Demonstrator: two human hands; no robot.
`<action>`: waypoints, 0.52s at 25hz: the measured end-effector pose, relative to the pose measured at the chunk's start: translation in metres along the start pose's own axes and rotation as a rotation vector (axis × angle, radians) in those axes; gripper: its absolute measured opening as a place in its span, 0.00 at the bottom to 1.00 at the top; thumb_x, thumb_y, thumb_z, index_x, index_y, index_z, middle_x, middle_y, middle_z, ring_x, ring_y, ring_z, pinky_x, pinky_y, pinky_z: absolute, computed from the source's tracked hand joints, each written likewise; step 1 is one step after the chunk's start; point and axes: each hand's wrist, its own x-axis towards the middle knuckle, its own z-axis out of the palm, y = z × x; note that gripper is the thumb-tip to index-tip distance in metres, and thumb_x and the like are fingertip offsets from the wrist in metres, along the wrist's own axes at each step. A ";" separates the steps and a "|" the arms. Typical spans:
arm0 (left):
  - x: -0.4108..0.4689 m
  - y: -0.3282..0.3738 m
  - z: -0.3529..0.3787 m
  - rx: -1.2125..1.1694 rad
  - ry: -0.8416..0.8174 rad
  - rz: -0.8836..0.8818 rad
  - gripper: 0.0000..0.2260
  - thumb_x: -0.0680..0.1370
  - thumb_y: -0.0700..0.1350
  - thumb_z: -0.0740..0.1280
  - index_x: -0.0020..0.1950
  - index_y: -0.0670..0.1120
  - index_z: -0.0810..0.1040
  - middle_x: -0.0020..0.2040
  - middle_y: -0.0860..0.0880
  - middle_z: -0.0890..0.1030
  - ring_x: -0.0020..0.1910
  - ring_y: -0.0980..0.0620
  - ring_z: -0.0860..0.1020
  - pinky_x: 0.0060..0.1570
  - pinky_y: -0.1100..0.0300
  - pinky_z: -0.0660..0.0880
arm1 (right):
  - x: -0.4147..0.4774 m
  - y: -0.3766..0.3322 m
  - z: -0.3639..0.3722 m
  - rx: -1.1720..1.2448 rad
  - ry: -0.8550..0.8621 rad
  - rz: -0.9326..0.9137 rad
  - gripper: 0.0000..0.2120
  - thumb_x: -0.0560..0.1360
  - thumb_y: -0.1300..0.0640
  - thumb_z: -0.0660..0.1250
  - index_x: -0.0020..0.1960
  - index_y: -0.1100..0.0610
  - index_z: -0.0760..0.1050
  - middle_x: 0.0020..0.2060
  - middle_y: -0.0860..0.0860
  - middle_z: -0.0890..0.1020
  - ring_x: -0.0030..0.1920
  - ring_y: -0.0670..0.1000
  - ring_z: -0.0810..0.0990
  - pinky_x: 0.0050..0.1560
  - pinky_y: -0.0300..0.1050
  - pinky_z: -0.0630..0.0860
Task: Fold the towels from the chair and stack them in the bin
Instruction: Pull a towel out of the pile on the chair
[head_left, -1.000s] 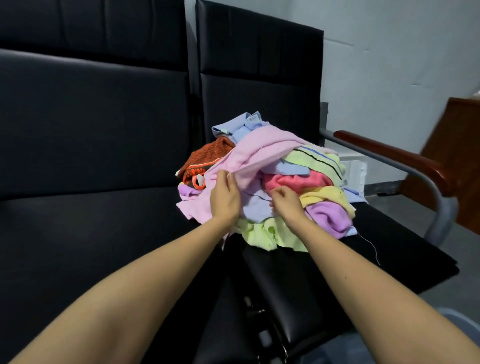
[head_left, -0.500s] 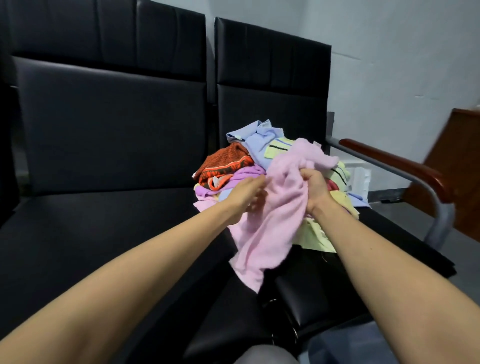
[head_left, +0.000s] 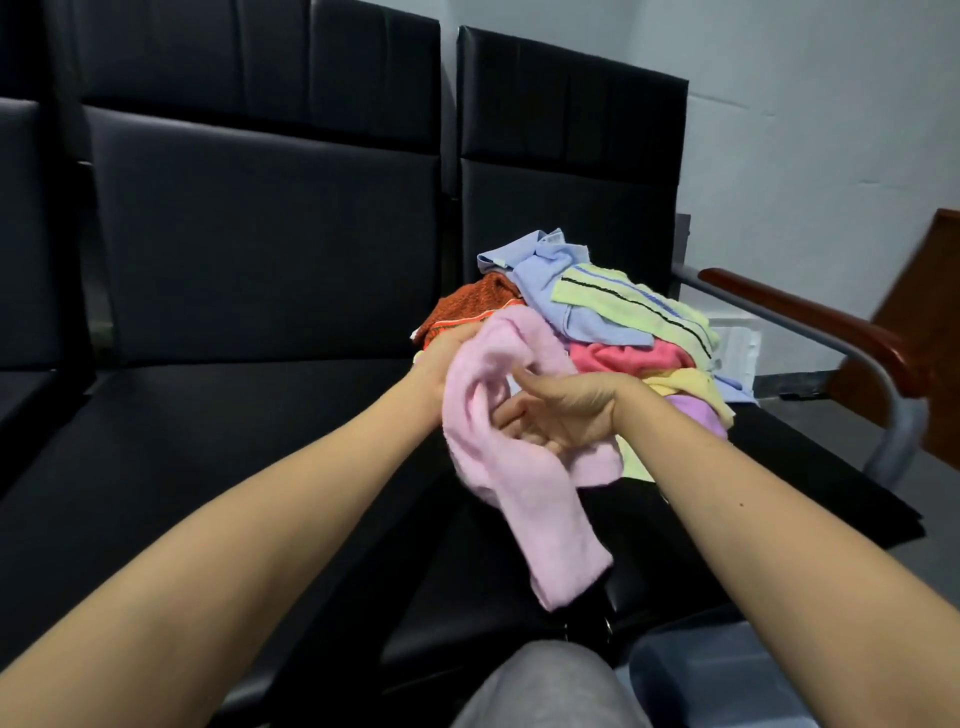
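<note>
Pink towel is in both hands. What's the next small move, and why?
Probably slide the hands apart along the edge of the pink towel to find two corners and spread it. The left hand grips its top end and the right hand holds a fold mid-way, so it hangs bunched in a strip over the chair seat, too crumpled to fold.

The left hand (head_left: 444, 358) and right hand (head_left: 569, 410) are bare, as are the left forearm (head_left: 249, 519) and right forearm (head_left: 769, 530) as far as they show. The right one carries a small dark mole (head_left: 740, 504) (a single speck, mid-forearm). A knee (head_left: 545, 686) in soft mottled grey fabric shows below.
</note>
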 end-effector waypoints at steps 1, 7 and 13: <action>-0.007 0.006 -0.003 -0.059 -0.091 -0.018 0.12 0.78 0.45 0.62 0.49 0.38 0.79 0.41 0.44 0.83 0.44 0.48 0.80 0.44 0.59 0.80 | 0.004 0.002 0.001 0.044 0.046 -0.019 0.47 0.46 0.24 0.69 0.54 0.56 0.74 0.44 0.52 0.81 0.41 0.48 0.80 0.41 0.42 0.80; -0.038 0.032 -0.050 0.378 -0.183 -0.185 0.20 0.73 0.37 0.68 0.64 0.44 0.72 0.54 0.42 0.80 0.51 0.48 0.80 0.52 0.54 0.78 | 0.055 -0.019 0.022 0.209 0.555 -0.348 0.06 0.77 0.64 0.61 0.43 0.59 0.75 0.34 0.54 0.78 0.38 0.51 0.75 0.37 0.43 0.74; -0.068 0.062 -0.106 0.742 -0.046 -0.316 0.11 0.81 0.43 0.58 0.60 0.44 0.76 0.54 0.47 0.82 0.54 0.50 0.80 0.53 0.57 0.77 | 0.103 -0.068 0.046 -0.403 0.613 -0.180 0.11 0.75 0.64 0.61 0.36 0.54 0.69 0.35 0.51 0.74 0.37 0.50 0.73 0.36 0.38 0.69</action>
